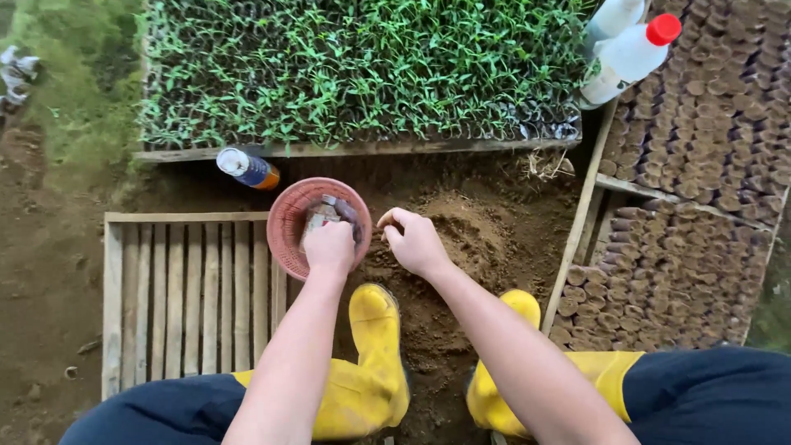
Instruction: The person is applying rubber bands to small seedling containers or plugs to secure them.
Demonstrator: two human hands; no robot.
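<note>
My left hand [329, 245] reaches into a pink plastic basket [290, 216] and closes on a small crumpled packet [323, 213] lying in it. My right hand [414, 240] hovers just right of the basket over a mound of loose brown soil [482, 239], fingers curled, thumb and forefinger pinched on something small that I cannot make out. Below the hands are my yellow rubber boots [375, 346] standing on the soil.
An empty wooden slatted tray [185, 297] lies at the left. A tray of green seedlings [354, 70] spans the back. Trays of soil-filled pots [700, 140] stand at the right. A small bottle [247, 168] lies by the basket; two white bottles [628, 51] rest at top right.
</note>
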